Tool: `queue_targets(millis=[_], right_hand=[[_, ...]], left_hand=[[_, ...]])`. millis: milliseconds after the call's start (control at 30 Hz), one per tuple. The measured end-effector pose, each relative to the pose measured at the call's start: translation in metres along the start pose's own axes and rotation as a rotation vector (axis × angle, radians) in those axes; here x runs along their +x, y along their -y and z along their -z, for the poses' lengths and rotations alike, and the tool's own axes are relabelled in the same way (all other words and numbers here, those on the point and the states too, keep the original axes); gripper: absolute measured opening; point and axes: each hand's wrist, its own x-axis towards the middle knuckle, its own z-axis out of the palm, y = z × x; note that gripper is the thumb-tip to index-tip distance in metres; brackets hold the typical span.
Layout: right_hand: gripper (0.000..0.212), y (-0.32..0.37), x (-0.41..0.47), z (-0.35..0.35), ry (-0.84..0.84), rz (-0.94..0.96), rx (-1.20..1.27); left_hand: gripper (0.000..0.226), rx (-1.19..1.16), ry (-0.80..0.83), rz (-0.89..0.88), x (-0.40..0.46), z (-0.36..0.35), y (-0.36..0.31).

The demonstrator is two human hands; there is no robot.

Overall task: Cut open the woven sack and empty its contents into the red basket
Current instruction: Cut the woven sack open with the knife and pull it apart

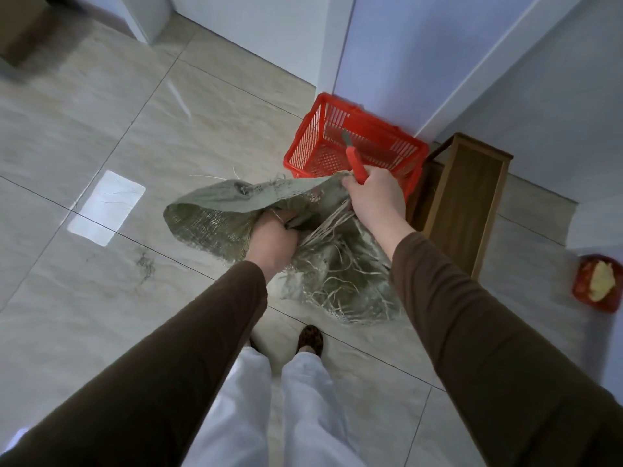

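Observation:
A grey-green woven sack (215, 210) hangs above the tiled floor in front of me, frayed strands trailing from its cut edge. My left hand (273, 241) is closed on the sack's loose fabric near the middle. My right hand (374, 197) grips the sack's upper edge together with a red-handled knife (355, 160), whose blade points up and away over the basket. The red basket (303, 146) stands on the floor just beyond the sack, against the wall corner. Its inside looks bare. What the sack holds is hidden.
A wooden box (472, 197) stands right of the basket. A small red container with something yellow (598, 283) lies on the floor at far right. A cardboard box (23, 32) is at top left. My feet (310, 338) are below the sack, loose fibres (145, 264) to the left.

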Motion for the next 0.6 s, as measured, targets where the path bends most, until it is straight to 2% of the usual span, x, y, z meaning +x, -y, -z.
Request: queue_targets(millis=[33,133,167,233,300,400,533,600], right_hand=[[0.031,-0.001,0.001,0.001,0.002,0.018,-0.010],[0.036,-0.002,0.000,-0.001,0.044,0.046,-0.011],[0.037,-0.003,-0.001,-0.002,0.049,0.055,-0.031],[0.035,-0.005,-0.001,-0.002,0.040,0.067,-0.063],[0.032,-0.009,0.002,-0.001,0.025,0.064,-0.066],[0.030,-0.014,0.007,-0.002,0.005,0.064,-0.083],[0.019,-0.014,0.013,-0.004,0.005,0.075,-0.121],[0.018,-0.016,0.014,-0.004,0.019,0.066,-0.113]], left_hand=[[0.020,-0.020,0.046,0.016,-0.002,0.003,-0.002],[0.062,0.000,0.148,0.075,-0.004,0.008,-0.010],[0.062,0.032,0.137,0.071,-0.002,0.007,-0.010],[0.046,0.176,0.163,0.001,0.001,0.001,-0.010],[0.043,0.226,0.196,-0.015,-0.001,0.000,-0.012],[0.052,0.187,0.205,0.009,-0.002,-0.003,-0.007],[0.019,0.148,0.122,-0.093,-0.001,0.000,-0.008],[0.021,-0.063,0.150,-0.066,-0.001,0.003,-0.009]])
